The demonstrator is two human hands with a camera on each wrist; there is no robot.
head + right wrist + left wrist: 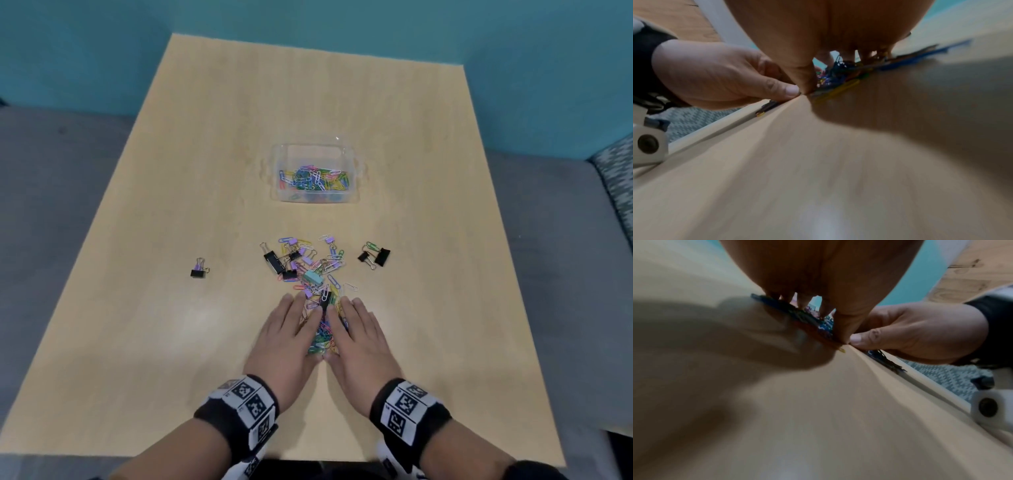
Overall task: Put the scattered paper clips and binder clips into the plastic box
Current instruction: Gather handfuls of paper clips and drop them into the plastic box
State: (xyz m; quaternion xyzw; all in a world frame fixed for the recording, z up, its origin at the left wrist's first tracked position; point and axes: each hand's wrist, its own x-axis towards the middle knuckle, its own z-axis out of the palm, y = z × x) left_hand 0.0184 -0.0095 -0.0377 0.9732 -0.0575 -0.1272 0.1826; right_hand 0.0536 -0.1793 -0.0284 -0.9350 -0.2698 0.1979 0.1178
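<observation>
Right hand (828, 29) and left hand (715, 73), thumb tips touching, fingers extended around coloured paper clips (840, 76) on table (818, 162).

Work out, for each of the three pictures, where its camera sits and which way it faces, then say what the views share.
Head: above, facing forward and down at the table, plastic box and clips; both hands and wristbands show.
Left wrist: low over the table, facing along the left hand; the right hand shows too.
Right wrist: low, facing along the right hand towards the left hand.
Shared: the pile of paper clips between touching thumbs.
</observation>
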